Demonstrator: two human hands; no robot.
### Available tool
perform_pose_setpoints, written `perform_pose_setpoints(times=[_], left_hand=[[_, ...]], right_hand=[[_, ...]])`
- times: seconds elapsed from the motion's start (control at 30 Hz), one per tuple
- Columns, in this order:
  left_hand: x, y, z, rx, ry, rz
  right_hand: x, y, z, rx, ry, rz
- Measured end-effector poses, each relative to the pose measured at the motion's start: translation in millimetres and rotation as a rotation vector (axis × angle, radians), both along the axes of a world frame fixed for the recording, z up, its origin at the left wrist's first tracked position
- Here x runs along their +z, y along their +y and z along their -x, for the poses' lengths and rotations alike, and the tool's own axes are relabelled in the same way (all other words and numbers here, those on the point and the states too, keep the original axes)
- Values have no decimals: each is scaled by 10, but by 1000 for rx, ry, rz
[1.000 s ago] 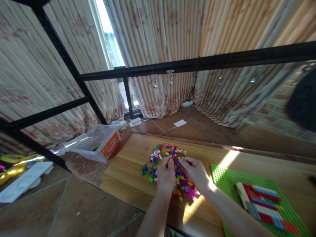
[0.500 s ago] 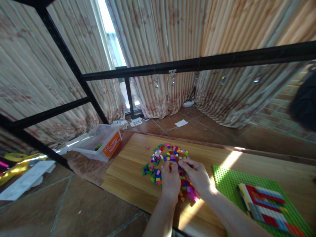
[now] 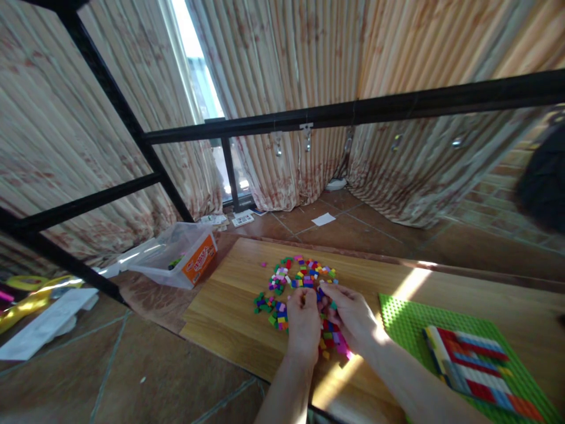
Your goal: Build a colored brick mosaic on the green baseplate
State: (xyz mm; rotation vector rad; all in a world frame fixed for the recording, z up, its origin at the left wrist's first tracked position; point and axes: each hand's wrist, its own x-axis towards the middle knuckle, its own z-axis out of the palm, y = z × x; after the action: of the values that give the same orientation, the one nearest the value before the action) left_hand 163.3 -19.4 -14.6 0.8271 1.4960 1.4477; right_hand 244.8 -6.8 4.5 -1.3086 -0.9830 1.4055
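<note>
My left hand (image 3: 304,324) is closed with its fingers curled, over a spread of small coloured toy bricks (image 3: 313,268); what it holds, if anything, is hidden. Close beside it, my right hand (image 3: 355,318) has its fingers pinched together, and a small teal toy brick (image 3: 333,305) shows at them. More bricks, among them pink ones (image 3: 341,343), lie under and between the hands. To the right is a green studded baseplate (image 3: 408,318) bearing a block of red, white, blue and grey bricks (image 3: 479,359).
The bricks lie on a wooden tabletop (image 3: 229,300). A clear plastic bin (image 3: 170,253) with an orange label stands left of it, some pieces inside. A black metal frame (image 3: 256,126) crosses in front of the curtains (image 3: 300,65). Papers (image 3: 323,219) lie on the tiled floor.
The fingers of my right hand have shifted slightly, and a teal toy brick now shows at them. My left hand stays nearly in place, still curled.
</note>
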Motion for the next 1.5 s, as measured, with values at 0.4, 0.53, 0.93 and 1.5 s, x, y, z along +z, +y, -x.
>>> perform_pose_setpoints(times=[0.4,0.53,0.93,1.5], left_hand=[[75,22,304,-131,23,60],[60,-25,353,-178,13,48],[316,-203,339,-304,345,-154],[374,-277,310,-300,123,-107]], right_hand=[[151,232,-203,217,-631,-319],[113,243,-243,219,-682,-335],[144,138,-174,412,-442,-452],[211,-84,-164,280,-56,-218]])
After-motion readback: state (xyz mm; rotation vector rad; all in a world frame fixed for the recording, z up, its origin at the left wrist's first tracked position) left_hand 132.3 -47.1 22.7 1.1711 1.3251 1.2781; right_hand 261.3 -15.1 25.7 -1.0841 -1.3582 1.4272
